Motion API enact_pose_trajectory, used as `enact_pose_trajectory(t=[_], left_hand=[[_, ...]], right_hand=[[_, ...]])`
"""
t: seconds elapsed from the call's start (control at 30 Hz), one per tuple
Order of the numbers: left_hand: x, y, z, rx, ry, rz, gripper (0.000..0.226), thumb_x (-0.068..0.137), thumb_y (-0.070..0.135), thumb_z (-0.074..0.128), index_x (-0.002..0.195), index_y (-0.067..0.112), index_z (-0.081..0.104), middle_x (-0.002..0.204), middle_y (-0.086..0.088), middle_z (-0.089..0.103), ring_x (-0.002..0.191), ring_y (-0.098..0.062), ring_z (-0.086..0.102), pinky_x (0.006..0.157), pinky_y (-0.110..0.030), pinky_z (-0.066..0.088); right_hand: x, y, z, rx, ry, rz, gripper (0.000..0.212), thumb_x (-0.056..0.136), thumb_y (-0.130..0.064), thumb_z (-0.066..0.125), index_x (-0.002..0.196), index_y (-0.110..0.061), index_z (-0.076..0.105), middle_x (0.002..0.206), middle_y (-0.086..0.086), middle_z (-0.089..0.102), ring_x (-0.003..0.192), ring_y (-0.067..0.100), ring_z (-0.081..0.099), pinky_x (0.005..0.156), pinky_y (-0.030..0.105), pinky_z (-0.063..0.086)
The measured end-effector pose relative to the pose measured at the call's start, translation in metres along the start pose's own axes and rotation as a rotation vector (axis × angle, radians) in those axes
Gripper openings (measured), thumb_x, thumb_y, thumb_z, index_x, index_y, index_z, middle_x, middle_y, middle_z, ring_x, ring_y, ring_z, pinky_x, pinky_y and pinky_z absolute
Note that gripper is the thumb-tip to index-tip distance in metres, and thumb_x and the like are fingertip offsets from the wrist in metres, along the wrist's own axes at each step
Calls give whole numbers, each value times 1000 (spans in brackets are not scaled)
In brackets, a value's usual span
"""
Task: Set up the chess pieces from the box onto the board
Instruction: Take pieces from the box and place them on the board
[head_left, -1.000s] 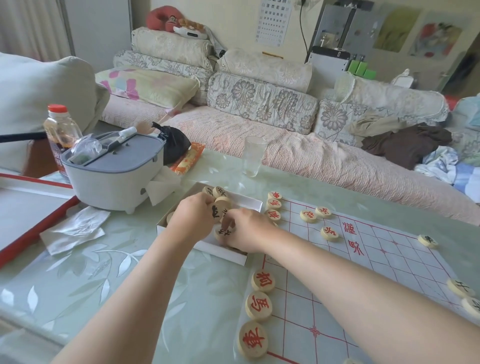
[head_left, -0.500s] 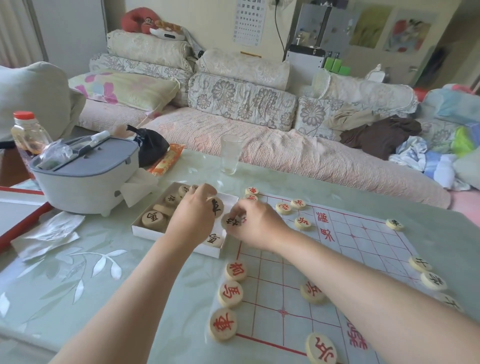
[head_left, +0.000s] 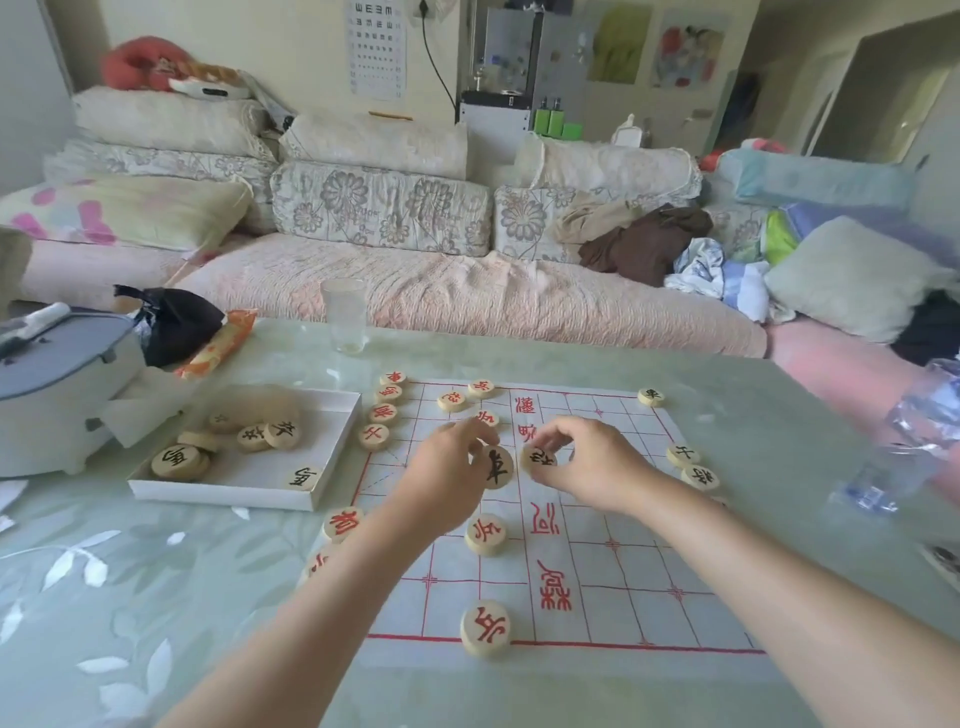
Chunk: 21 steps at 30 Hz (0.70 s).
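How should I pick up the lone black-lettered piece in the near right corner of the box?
Pinch the lone piece by its round edge, thumb and finger on opposite sides, coming straight down from above. It lies flat near the right wall of the box, so a sideways approach looks cramped.

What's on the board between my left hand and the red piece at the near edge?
One red-lettered piece on the board, close under the left hand; from it to the near-edge piece only bare grid shows, in the head view.
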<state>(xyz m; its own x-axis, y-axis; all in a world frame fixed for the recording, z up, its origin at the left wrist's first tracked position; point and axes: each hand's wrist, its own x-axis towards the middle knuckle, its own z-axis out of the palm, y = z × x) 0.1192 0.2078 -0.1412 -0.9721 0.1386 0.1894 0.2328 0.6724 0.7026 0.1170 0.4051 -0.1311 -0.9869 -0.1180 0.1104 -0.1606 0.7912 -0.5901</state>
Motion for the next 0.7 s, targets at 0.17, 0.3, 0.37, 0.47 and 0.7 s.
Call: enact_pose_trajectory(t=[0.17,0.3,0.37,0.47,0.7], left_hand=[[-6,39,49,38,-109,12,24,96,19,43,112,28,58,111,3,56,79,-13,55,57,-22,42],[-9,59,79,97,-233,3,24,97,17,43,113,28,58,113,0,55,64,-14,54,49,-24,41],[-10,64,89,116,-283,24,23,97,17,44,112,27,59,113,0,58,57,-10,51,44,-21,39],[-12,65,99,190,-307,62,28,97,14,44,115,28,60,114,1,56,64,-10,53,48,-18,40],[-18,60,98,378,-466,121,49,87,30,60,134,25,49,130,0,44,121,-22,42,94,-34,43]], right_hand=[[-21,39,-36,-72,12,49,28,80,-52,73,99,-35,63,103,-18,64,85,-2,56,70,22,43],[-41,67,-50,-123,4,105,25,77,-55,72,91,-37,64,98,-20,64,88,2,57,80,27,47],[-50,80,-54,-128,6,129,26,72,-59,72,87,-38,65,96,-22,64,87,1,57,83,30,50],[-64,91,-61,-108,-16,126,26,71,-57,75,86,-36,68,92,-23,65,85,-3,57,78,24,49],[-94,96,-66,-112,-126,60,19,77,-42,79,91,-32,70,67,-49,49,61,-18,49,53,8,35]])
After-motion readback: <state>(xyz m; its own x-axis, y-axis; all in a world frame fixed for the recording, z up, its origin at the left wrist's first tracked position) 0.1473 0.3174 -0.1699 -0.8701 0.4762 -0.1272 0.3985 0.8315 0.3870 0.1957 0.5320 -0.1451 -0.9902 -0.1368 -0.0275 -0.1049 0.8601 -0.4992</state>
